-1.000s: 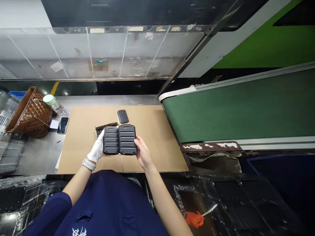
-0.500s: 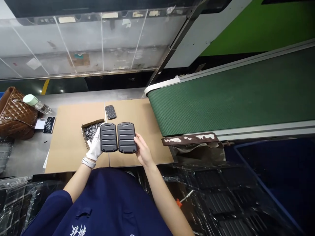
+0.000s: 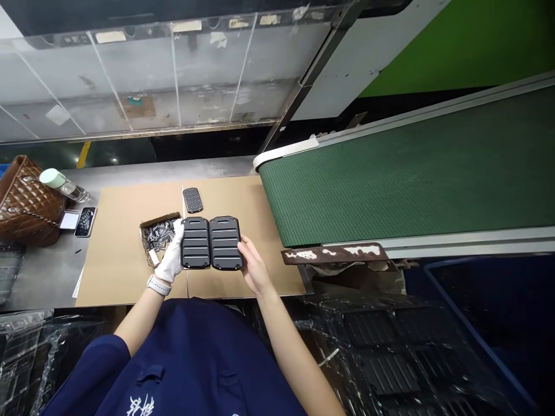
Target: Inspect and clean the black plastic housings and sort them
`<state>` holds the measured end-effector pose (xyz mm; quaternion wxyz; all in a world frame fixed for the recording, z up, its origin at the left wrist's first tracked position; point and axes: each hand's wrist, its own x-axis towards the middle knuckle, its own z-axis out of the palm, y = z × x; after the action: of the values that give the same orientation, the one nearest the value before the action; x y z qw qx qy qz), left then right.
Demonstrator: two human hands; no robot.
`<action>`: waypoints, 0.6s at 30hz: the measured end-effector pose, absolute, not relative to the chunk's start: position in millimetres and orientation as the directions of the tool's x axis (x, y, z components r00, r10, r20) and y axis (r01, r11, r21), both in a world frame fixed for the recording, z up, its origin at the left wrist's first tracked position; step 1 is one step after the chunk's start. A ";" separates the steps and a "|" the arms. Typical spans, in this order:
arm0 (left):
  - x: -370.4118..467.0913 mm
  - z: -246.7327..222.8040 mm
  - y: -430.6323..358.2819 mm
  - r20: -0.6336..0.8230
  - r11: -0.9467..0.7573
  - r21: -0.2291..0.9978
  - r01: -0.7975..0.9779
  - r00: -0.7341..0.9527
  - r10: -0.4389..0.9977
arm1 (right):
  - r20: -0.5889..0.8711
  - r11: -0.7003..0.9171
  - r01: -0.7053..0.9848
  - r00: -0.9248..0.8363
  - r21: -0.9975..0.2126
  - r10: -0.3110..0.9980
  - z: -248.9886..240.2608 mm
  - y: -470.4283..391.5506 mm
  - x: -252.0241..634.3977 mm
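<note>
My left hand (image 3: 171, 259), in a white glove, grips a black ribbed panel (image 3: 195, 244) by its left edge. My bare right hand (image 3: 254, 263) grips a second, matching ribbed panel (image 3: 226, 244) by its right edge. Both panels are held upright side by side, their inner edges almost touching; I cannot tell whether they meet. Behind my left hand stands an open cardboard box (image 3: 143, 238) with many small dark metal parts (image 3: 161, 234). Another black ribbed panel (image 3: 193, 200) lies on the cardboard sheet (image 3: 117, 260) farther back.
A green conveyor belt (image 3: 390, 185) rises to the right. At the left lie a phone (image 3: 85, 222), a bottle (image 3: 65, 185) and a brown quilted bag (image 3: 32, 202). Plastic-wrapped trays of black panels (image 3: 385, 370) sit low at the right.
The left panel has moved right, narrowing the gap to the other panel. My left hand has shifted right with it, and more of the box of metal parts shows.
</note>
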<state>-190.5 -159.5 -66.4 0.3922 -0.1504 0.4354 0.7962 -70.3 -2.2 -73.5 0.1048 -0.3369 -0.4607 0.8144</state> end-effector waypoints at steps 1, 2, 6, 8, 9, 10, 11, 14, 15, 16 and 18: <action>-189.9 -73.3 -158.2 -0.576 -0.263 0.619 -0.740 -0.655 0.489 | -0.457 -0.522 0.166 -0.736 -0.837 0.499 -84.8 -0.9 -71.8; -189.0 -81.7 -156.0 -0.567 -0.203 0.668 -0.716 -0.667 0.484 | -0.468 -0.489 0.202 -0.716 -0.848 0.517 -97.4 0.8 -73.3; -185.1 -123.3 -135.9 -0.556 0.008 0.783 -0.623 -0.693 0.460 | -0.541 -0.411 0.354 -0.598 -0.840 0.592 -149.4 13.0 -81.3; -186.2 -141.7 -120.6 -0.569 0.098 0.801 -0.591 -0.701 0.430 | -0.551 -0.389 0.392 -0.539 -0.834 0.637 -169.2 20.7 -86.4; -187.9 -148.7 -112.5 -0.569 0.151 0.813 -0.562 -0.713 0.410 | -0.546 -0.374 0.406 -0.512 -0.834 0.663 -176.4 24.5 -88.3; -190.0 -153.9 -104.6 -0.562 0.205 0.825 -0.526 -0.730 0.390 | -0.535 -0.356 0.416 -0.485 -0.837 0.691 -181.8 27.9 -88.7; -192.4 -157.3 -97.2 -0.548 0.258 0.836 -0.484 -0.749 0.372 | -0.519 -0.337 0.422 -0.458 -0.841 0.722 -185.3 31.2 -87.2; -198.7 -160.6 -80.8 -0.491 0.396 0.850 -0.347 -0.794 0.358 | -0.458 -0.282 0.438 -0.375 -0.854 0.806 -186.2 40.8 -63.9; -200.2 -161.0 -77.8 -0.473 0.436 0.848 -0.303 -0.803 0.363 | -0.439 -0.267 0.443 -0.347 -0.856 0.829 -183.6 44.5 -48.5; -201.2 -161.8 -76.2 -0.457 0.472 0.842 -0.260 -0.808 0.371 | -0.418 -0.254 0.450 -0.316 -0.856 0.852 -179.5 49.1 -28.8; -201.8 -164.9 -76.8 -0.432 0.534 0.825 -0.183 -0.814 0.388 | -0.369 -0.230 0.470 -0.227 -0.852 0.901 -166.8 62.2 23.0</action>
<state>-201.8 -76.8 -164.9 0.2984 0.0621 0.8234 0.4786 23.0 62.2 -166.8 0.2069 -0.5862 -0.5850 0.5208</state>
